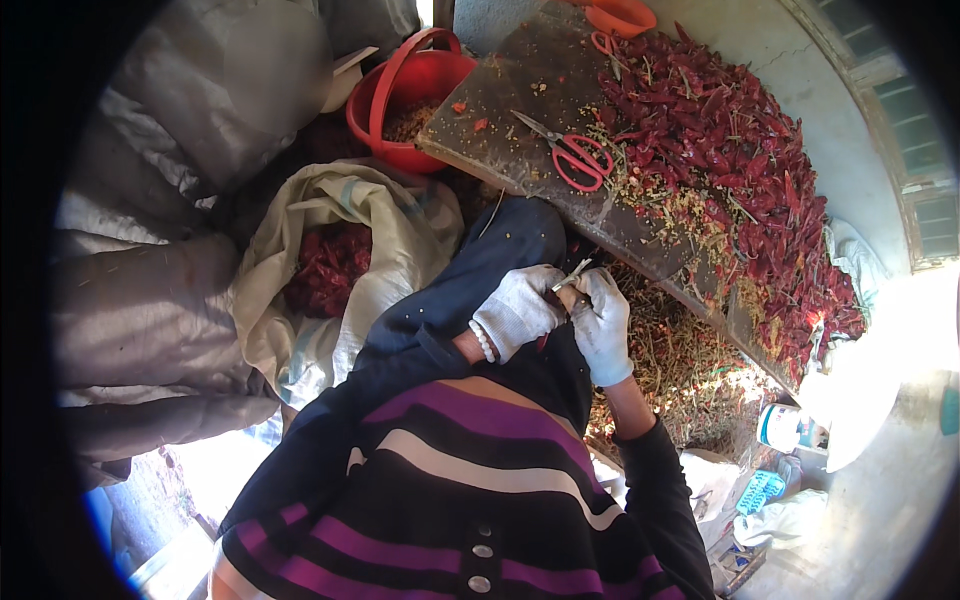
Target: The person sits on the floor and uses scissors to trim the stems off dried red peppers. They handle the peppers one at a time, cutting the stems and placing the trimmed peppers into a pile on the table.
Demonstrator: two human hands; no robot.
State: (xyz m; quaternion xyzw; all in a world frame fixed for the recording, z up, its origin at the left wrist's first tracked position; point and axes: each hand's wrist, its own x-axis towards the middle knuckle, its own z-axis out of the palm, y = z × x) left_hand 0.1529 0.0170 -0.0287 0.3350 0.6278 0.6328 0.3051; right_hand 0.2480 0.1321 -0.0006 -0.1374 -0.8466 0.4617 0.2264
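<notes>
My left hand (525,307), in a white knit glove with a white bead bracelet at the wrist, is closed over my lap. Touching or almost touching it is my right hand (602,319), also gloved. Pale dry stems (572,275) stick up between the fingertips of both hands; a bit of red shows just below them. Which hand bears the stems is hard to tell. Red-handled scissors (581,161) lie with blades apart on the dark tabletop (499,112), beside a large heap of dried red chili peppers (712,142).
An open woven sack (397,255) with red chilies inside stands left of my knee. Behind it is a red plastic basket (361,105). Cut stems (675,360) cover the ground under the table. Full sacks (150,307) line the left side. Another pair of scissors (604,43) lies by the heap.
</notes>
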